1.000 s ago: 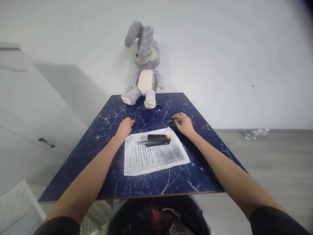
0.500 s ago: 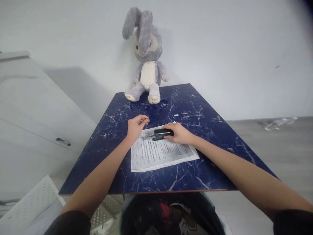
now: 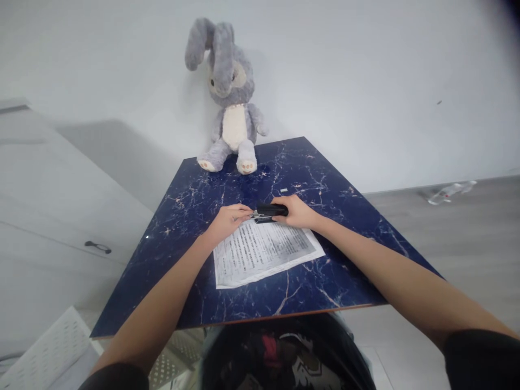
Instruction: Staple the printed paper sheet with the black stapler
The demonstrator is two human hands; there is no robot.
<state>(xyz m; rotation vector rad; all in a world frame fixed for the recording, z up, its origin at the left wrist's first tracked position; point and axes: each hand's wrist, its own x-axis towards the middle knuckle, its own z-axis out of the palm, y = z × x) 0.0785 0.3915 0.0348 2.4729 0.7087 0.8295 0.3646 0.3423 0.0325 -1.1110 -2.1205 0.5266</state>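
A black stapler [image 3: 270,210] is held over the printed sheets, its silvery metal part [image 3: 254,214] sticking out at the left end. My right hand [image 3: 298,211] wraps around the stapler's right end. My left hand [image 3: 231,221] has its fingers pinched together at the metal part; whether something small sits between the fingertips is hidden. Beneath both hands lie the printed paper sheets [image 3: 264,254], slightly wrinkled, with dense text. A small pale piece [image 3: 284,190] rests on the table just beyond the stapler.
The blue marbled table [image 3: 195,203] stands against the wall. A grey plush rabbit [image 3: 233,119] sits at its far edge. On the left is a white cabinet [image 3: 60,216], with a white perforated basket [image 3: 60,341] below. Clear plastic [image 3: 450,192] lies on the floor at right.
My left hand has come down and to the right, from above the paper onto the stapler's metal end. The stapler stays in my right hand. The view has shifted slightly.
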